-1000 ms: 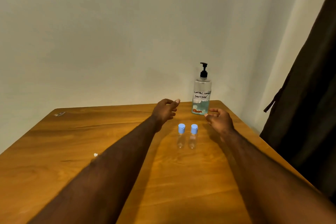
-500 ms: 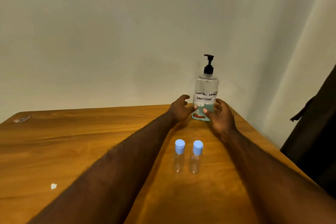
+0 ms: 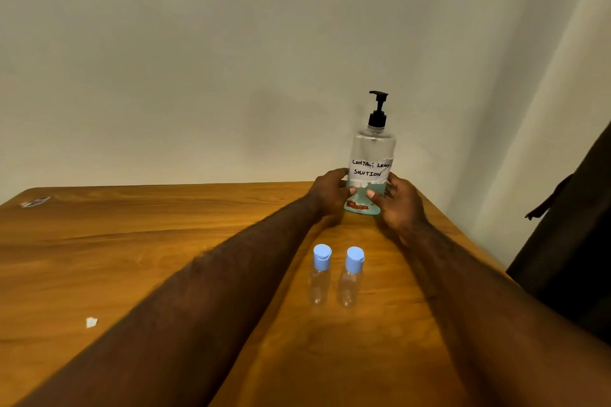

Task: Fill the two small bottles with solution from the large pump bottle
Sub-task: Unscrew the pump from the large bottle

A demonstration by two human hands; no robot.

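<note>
The large clear pump bottle, with a black pump head and a handwritten label, stands at the far right of the wooden table. A little bluish liquid shows at its bottom. My left hand grips its lower left side and my right hand grips its lower right side, thumbs on the front. Closer to me, two small clear bottles with blue flip caps stand side by side, capped: the left small bottle and the right small bottle. They sit between my forearms, untouched.
A small white scrap lies on the table at the near left, and a small wrapper sits at the far left corner. A pale wall rises right behind the table. A dark curtain hangs at the right edge.
Both hands reached forward past the small bottles and closed round the base of the pump bottle. The view shifted closer and to the right.
</note>
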